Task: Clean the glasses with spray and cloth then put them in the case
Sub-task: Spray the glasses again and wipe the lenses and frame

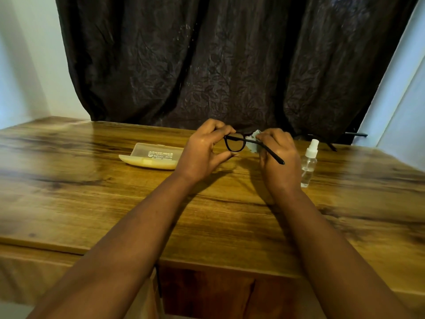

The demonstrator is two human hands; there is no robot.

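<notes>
Both hands hold glasses above table, cloth on one lens.

Left hand (202, 153) pinches the black glasses (234, 143) at the left lens rim; right hand (277, 155) grips a pale cloth (253, 143) pressed on the other lens, one temple arm sticking out over it. On the table (92, 203): spray (309, 162) just right of right hand, open case (149, 156) left of left hand. Dark curtain (230, 61) behind.

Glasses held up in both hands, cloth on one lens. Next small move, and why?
Probably keep rubbing: the right hand presses the cloth on one lens of the glasses, while the left hand pinches the frame at the other lens, which is bare. So likely finish this lens, then shift the cloth across. The case lies open and the spray bottle stands untouched.
</notes>
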